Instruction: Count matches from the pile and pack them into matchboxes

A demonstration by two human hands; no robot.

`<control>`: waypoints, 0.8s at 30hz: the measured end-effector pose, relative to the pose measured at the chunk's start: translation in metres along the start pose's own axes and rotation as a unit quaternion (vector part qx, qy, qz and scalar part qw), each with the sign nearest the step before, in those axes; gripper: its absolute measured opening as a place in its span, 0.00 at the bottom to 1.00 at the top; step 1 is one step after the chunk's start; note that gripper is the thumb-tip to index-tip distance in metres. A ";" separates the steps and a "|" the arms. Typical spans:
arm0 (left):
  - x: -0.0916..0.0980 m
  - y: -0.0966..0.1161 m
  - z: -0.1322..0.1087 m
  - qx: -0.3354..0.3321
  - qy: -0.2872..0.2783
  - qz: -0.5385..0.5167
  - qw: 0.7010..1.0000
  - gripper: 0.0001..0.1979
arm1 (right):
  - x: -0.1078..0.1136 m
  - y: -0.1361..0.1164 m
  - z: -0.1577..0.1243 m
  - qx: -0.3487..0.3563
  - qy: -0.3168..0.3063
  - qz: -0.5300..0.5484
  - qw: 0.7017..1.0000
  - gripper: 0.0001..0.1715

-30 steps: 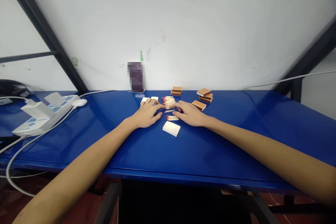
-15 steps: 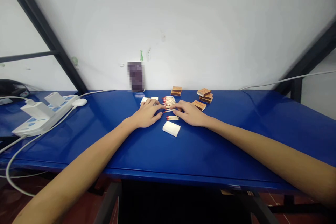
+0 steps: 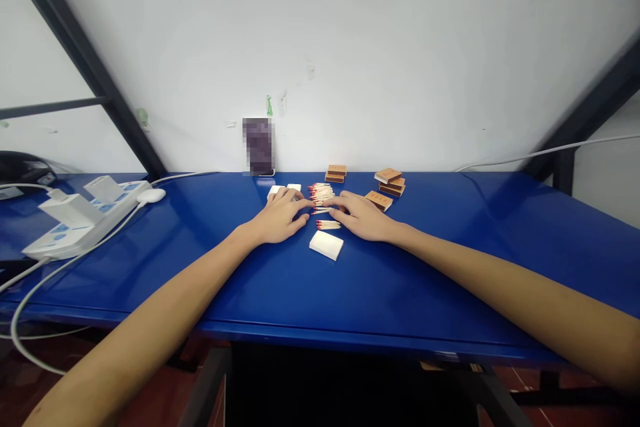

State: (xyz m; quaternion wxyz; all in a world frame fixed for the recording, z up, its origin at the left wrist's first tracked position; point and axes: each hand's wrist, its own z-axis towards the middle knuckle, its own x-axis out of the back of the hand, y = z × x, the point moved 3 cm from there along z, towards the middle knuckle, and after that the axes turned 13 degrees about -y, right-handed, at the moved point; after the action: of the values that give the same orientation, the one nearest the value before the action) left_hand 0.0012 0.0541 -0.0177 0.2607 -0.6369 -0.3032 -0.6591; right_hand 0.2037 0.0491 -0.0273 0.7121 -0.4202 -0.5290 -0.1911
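A pile of red-tipped matches (image 3: pixel 323 193) lies on the blue table between my hands, with heads to the left. My left hand (image 3: pixel 281 217) rests at the pile's left side, fingers apart, its index fingertip near the match heads. On the right, my right hand (image 3: pixel 363 216) has its fingers spread, with the index fingertip at the stick ends. Nearer to me lies a smaller row of matches (image 3: pixel 329 225), and below it a white tray-like piece (image 3: pixel 327 245). Two white pieces (image 3: pixel 294 187) are partly hidden behind my left hand.
Stacked matchboxes (image 3: pixel 336 174) stand near the wall, and more matchboxes (image 3: pixel 391 177) lie to the right, one (image 3: pixel 379 200) beside my right hand. A phone (image 3: pixel 259 147) leans on the wall. A power strip (image 3: pixel 90 223) with cables occupies the left of the table (image 3: pixel 390 300).
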 end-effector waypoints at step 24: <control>0.000 0.001 0.000 -0.009 0.002 -0.007 1.000 0.18 | 0.000 0.000 -0.001 0.016 0.011 0.008 1.000 0.19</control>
State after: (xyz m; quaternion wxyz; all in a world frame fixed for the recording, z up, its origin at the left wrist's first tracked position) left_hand 0.0013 0.0534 -0.0172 0.2515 -0.6356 -0.3012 -0.6649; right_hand 0.2041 0.0483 -0.0272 0.7257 -0.4108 -0.5211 -0.1817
